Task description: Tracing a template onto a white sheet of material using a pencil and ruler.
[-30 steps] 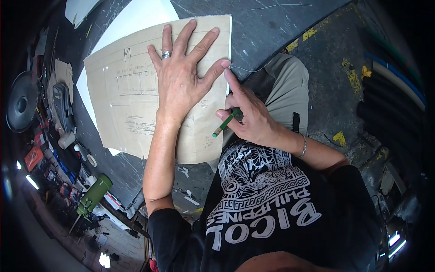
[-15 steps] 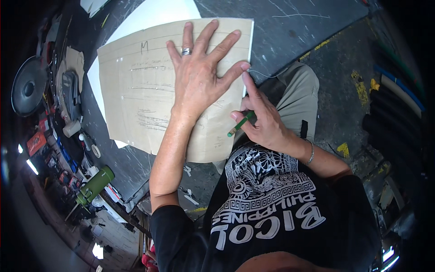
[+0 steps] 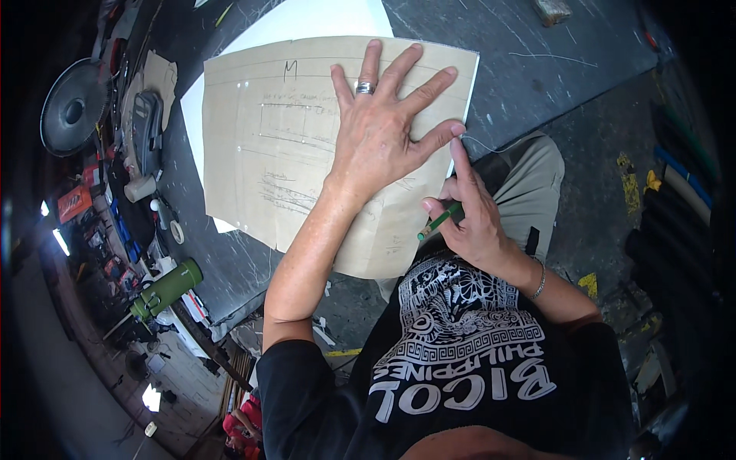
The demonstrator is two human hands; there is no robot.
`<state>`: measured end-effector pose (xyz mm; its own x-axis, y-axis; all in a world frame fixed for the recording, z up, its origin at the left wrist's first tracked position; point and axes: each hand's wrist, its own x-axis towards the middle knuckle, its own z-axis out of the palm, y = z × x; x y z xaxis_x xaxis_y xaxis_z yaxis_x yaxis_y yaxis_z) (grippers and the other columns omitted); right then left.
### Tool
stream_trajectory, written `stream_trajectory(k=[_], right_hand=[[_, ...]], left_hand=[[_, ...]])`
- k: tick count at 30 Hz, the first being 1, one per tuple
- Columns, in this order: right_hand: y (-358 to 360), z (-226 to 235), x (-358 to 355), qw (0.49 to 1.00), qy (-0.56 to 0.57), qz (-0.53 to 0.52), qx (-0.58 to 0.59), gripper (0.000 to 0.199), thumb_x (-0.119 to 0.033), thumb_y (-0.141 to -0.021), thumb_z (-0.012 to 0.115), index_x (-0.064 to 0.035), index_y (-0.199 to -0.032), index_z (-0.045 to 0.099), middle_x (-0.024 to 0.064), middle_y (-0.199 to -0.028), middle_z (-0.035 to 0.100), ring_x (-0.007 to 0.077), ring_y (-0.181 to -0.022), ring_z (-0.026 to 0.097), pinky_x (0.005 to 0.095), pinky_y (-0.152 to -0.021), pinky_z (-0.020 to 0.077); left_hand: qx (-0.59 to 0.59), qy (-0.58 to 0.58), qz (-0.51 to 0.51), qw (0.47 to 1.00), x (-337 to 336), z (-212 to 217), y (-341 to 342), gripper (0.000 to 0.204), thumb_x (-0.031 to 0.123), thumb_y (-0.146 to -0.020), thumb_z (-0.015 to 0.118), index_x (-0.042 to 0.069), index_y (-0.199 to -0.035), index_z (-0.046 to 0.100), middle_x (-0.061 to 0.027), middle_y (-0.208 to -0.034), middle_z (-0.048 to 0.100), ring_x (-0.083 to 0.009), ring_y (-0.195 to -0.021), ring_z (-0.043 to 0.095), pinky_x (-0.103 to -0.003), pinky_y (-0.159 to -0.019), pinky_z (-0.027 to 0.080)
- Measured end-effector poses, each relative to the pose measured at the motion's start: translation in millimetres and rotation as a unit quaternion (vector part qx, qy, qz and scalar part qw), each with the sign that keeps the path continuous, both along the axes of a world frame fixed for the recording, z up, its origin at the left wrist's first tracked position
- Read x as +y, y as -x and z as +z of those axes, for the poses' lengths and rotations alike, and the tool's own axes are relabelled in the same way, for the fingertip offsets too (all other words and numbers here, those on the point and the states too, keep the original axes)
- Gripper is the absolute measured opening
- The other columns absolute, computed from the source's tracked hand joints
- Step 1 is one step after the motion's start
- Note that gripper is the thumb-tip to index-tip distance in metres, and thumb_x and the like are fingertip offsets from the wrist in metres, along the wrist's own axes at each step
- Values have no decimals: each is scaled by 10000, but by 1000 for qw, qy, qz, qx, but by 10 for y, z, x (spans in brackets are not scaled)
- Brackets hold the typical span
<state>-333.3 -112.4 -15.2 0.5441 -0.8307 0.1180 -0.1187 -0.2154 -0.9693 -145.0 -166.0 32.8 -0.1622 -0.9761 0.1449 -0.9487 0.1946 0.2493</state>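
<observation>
Your L hand [image 3: 379,142] lies flat, fingers spread, palm down on the big tan paper sheet w/ handwritten notes & ruled lines [image 3: 230,153]; it grasps nothing. Your R hand [image 3: 477,218] has the slim green pencil [image 3: 438,222] gripped btwn thumb & fingers, index stretched up to your L thumb at the paper's R edge; can't tell if the tips touch.

The tan sheet sits on the dark, scratched table [image 3: 529,100], its lower R corner jutting past the table's near edge twd your lap. A smooth white sheet [image 3: 193,130] shows under it, mainly at its top & L edges. A thin pale thread [image 3: 552,57] lies twd the table's R corner; a cylindrical green bottle [image 3: 170,288] is by the near L corner.
</observation>
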Motion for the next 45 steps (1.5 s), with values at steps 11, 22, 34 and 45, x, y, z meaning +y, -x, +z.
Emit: stream_trajectory(k=[11,22,34,45], right_hand=[[-33,3,9,1000,-2,-7,1,884,-68,-904,706,94,-1574,152,53,-762,556,227,-823,554,380,-888,452],[-17,-26,12,999,15,-13,-26,918,-41,-868,720,82,-1578,151,87,-815,591,271,-857,578,399,-895,470],[-10,-31,-28,999,32,-1,-36,981,17,-835,724,37,-1599,110,79,-832,580,244,-853,588,384,-920,461],[-8,-34,-81,999,11,-2,-41,779,-44,-934,689,-6,-1582,258,60,-836,546,161,-758,542,317,-827,493]], left_hand=[[0,-9,-3,1000,8,-14,-28,632,624,-833,712,375,-1404,607,-99,-1536,469,-444,-1487,277,-786,-1120,102],[-15,0,1,1000,-14,-37,-8,540,590,-892,665,355,-1377,629,-95,-1522,480,-443,-1478,296,-820,-1082,140],[-10,2,0,1000,-37,-62,-17,433,486,-969,616,370,-1386,621,-82,-1518,481,-429,-1480,294,-805,-1096,139],[-9,2,7,1000,-68,-53,-8,481,546,-952,617,339,-1387,632,-67,-1535,477,-399,-1494,300,-730,-1155,106]])
